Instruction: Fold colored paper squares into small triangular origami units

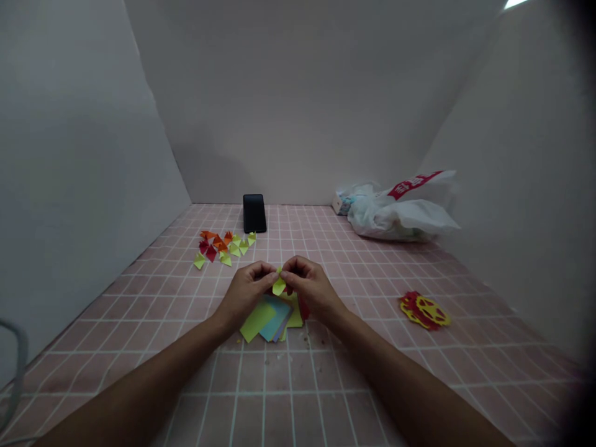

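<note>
Pink squared desk, largest. On it, left hand and right hand meet above loose paper sheets. Each grip is closed, fingertips pinching the small yellow-green folded paper. That paper lies between the two grips, held over the sheets; its long axis runs roughly upright, rounded end pointing down toward the person.

A booth: plain walls enclosing a gridded tabletop.
</note>
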`<state>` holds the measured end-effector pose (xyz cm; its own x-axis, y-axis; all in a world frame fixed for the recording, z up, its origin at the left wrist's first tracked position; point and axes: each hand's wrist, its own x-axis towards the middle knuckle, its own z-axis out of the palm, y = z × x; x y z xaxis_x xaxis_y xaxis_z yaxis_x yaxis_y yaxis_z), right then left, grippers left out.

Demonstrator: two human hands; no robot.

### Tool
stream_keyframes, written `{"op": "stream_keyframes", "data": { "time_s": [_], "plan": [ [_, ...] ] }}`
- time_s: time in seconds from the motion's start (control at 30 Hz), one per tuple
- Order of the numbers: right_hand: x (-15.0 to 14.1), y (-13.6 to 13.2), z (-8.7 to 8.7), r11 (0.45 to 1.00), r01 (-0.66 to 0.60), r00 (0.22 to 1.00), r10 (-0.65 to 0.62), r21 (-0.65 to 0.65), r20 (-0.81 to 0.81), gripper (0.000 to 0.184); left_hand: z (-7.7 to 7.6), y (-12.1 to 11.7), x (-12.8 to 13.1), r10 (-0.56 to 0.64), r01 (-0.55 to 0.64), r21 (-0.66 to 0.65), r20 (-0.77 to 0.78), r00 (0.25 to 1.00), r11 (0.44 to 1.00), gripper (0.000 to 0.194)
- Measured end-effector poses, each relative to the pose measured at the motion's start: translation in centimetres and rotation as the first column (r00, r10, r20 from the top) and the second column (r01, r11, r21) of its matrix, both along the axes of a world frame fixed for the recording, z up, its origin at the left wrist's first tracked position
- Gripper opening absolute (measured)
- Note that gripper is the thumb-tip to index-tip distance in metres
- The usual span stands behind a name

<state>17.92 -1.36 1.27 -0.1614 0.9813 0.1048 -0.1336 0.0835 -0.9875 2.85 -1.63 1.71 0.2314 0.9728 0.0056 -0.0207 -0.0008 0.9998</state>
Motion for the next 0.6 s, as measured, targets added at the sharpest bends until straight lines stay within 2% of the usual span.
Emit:
{"op": "stream_keyframes", "data": {
  "time_s": [0.27, 0.47, 0.6],
  "plan": [
    [0.16, -0.05, 0.07, 0.999, -0.027, 1.0, 0.027, -0.018, -0.002, 0.018, 0.25, -0.14, 0.01, 0.007, -0.008, -0.02, -0.011, 1.0, 1.0, 0.016],
    [0.45, 0.14, -0.24, 0.987, -0.117, 0.992, 0.112, -0.111, -0.051, 0.02, 0.53, -0.17, 0.05, 0.011, -0.012, -0.041, -0.043, 0.999, 0.999, 0.018],
    [0.46, 0.3, -0.4, 0.985, -0.117, 0.992, 0.11, -0.126, -0.054, 0.02, 0.15, -0.05, 0.0, -0.011, 0.011, -0.078, 0.001, 1.0, 0.997, 0.019]
  ]
}}
